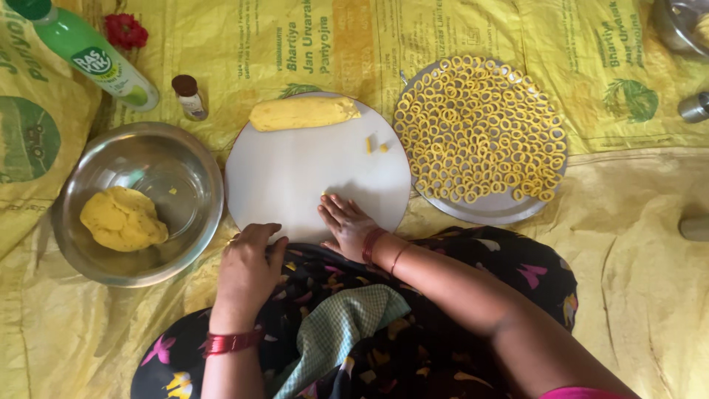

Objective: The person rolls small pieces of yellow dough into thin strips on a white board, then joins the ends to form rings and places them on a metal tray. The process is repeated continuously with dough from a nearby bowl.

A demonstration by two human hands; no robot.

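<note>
A round white board (pixel 295 177) lies on a yellow printed sheet (pixel 628 222) spread over the floor, with the person seated at its near edge. The right hand (pixel 348 225) lies flat, palm down, on the near part of the board, fingers straight and together, gripping nothing. The left hand (pixel 247 270) rests at the board's near left rim, fingers curled loosely over the edge and onto the dark patterned cloth (pixel 384 325) on the lap; it holds nothing that can be seen. Along the far edge of the board lies a thick roll of yellow dough (pixel 304 113), and two small dough bits (pixel 375 145) sit right of the board's centre. Just right of the board, touching its rim, a metal plate (pixel 487 210) carries many small yellow dough rings (pixel 480 125). Left of the board stands a steel bowl (pixel 159 170) with a lump of yellow dough (pixel 123 219) inside. Beyond the bowl lie a green bottle (pixel 92 55) on its side and a small brown-capped vial (pixel 190 96).
</note>
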